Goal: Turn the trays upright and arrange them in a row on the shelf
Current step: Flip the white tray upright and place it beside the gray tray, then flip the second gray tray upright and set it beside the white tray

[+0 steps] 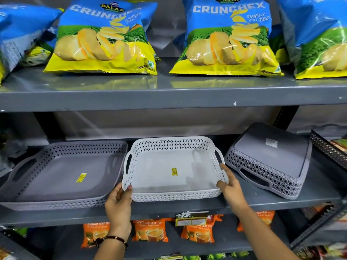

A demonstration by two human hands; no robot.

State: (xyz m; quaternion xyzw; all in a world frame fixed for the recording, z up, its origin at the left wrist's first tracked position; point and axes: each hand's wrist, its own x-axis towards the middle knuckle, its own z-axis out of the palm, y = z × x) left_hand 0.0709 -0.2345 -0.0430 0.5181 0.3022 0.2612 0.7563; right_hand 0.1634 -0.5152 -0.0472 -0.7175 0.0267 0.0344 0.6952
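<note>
Three perforated plastic trays lie on the middle grey shelf [187, 210]. The white tray [169, 156] in the centre is upright, a yellow sticker on its floor. My left hand [118, 198] grips its front left corner and my right hand [228, 186] grips its front right corner, thumb over the rim. A grey tray [56, 175] sits upright to the left, touching or nearly touching the white one. On the right, another grey tray [272, 158] lies upside down, its flat bottom with a white label facing up, tilted and turned at an angle.
Blue and yellow chip bags [105, 36] fill the shelf above. Orange tea packets [150, 229] stand on the shelf below, behind a price tag [191, 219] on the shelf edge. A dark mesh basket [328, 147] sits at the far right of the middle shelf.
</note>
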